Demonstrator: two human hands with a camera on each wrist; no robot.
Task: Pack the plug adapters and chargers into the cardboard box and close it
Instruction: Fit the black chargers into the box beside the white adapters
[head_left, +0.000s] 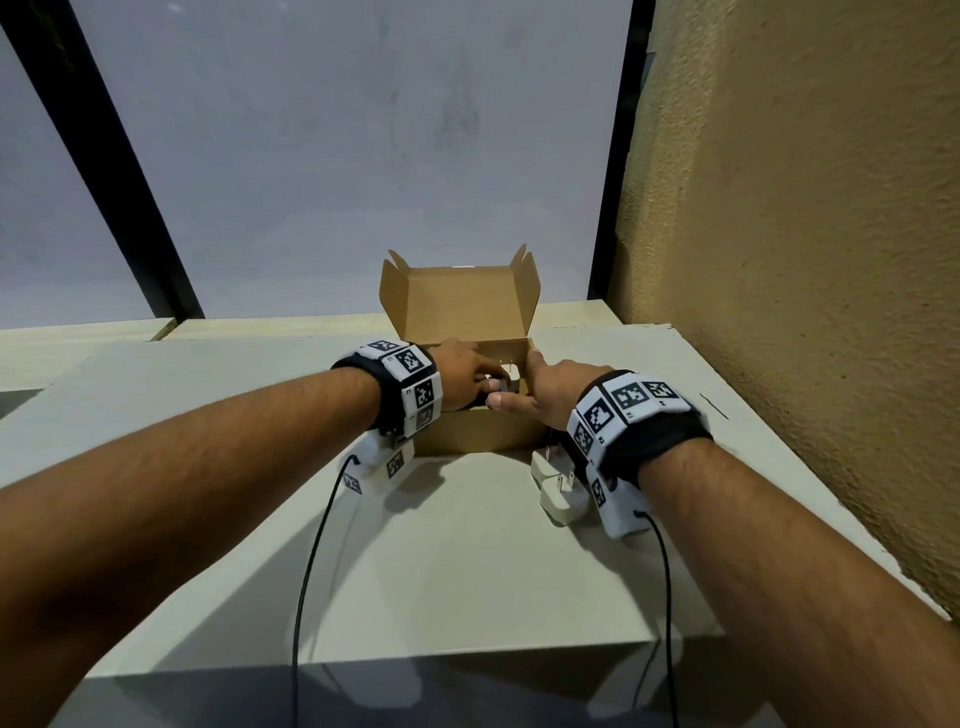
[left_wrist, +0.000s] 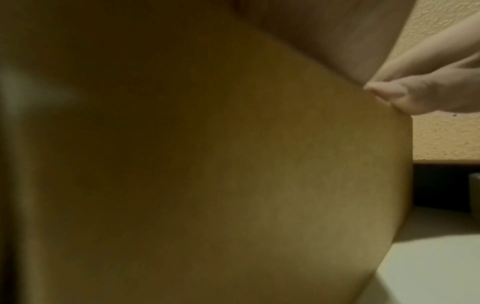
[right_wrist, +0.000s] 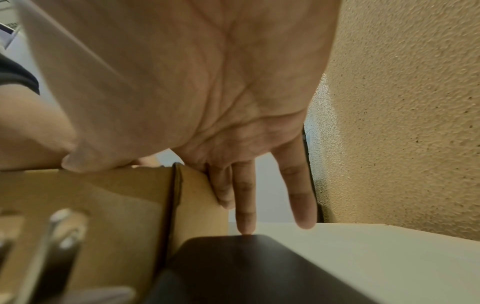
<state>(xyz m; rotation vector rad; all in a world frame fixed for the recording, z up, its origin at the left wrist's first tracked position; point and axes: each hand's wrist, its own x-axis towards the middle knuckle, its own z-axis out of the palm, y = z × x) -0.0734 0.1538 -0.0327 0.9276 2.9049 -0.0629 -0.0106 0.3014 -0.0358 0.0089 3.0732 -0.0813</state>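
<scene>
While hands crowd cardboard box (head_left: 480, 428), white chargers (head_left: 558, 486) lie beside it.

Cardboard box wall up close

The blurred brown cardboard box (left_wrist: 207, 164) fills most of the view; at two o'clock a thumb (left_wrist: 405, 96) touches its top edge, with textured wall (left_wrist: 446, 139) behind.

Both forearms reach forward, each wrist wrapped in a black band carrying black-and-white marker tiles. The left hand (head_left: 462, 371) is turned inward with its fingers curled downward, and what they grip is hidden. The right hand (head_left: 553, 387) is spread, thumb pointing inward toward the left hand, fingers (right_wrist: 302, 197) straight and angled down.
</scene>
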